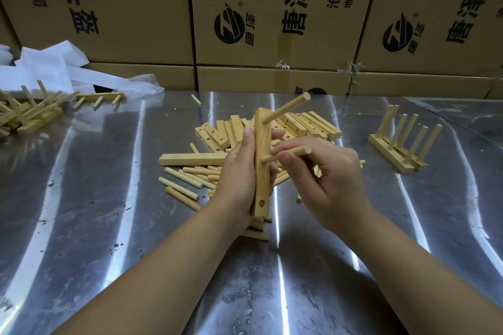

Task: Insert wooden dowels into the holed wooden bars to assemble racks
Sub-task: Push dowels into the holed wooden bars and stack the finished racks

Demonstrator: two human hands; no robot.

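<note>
Grips first: right grip (pixel 326 179) pinches a dowel (pixel 285 154) between thumb and fingertips around mid-length, its tip at the middle hole of the bar (pixel 262 149); depth of entry can't be told; left grip (pixel 239 171) clasps the bar's mid-section, thumb up the left face, fingers round the back; bar held near upright above the counter (pixel 109 226), over the parts pile; both grips grasping, neither released.

Handling, as judged: dowel is light, stiff, smooth and round, so it may twist or slip in a pinch; take it nearer the entering end for less wobble; push straight along the hole axis; fit is probably snug, so a tilted push could jam or chip the rim; bar is light, rigid, flat-sided, easy to clamp; best held close to the hole being filled, fingers off its back opening.

Looks: bar is pale yellowish wood, long, square-edged, grain showing; upper dowel (pixel 287 107) already seated, jutting up and right; bottom hole (pixel 261 202) empty; dowel is a plain pale cylinder, flat-cut ends.

Outward: loose dowels (pixel 187 177) lie left of the left grip; spare bars (pixel 307 125) heaped behind; finished rack (pixel 400 149) stands well apart at right; cardboard boxes (pixel 272 8) behind.
</note>
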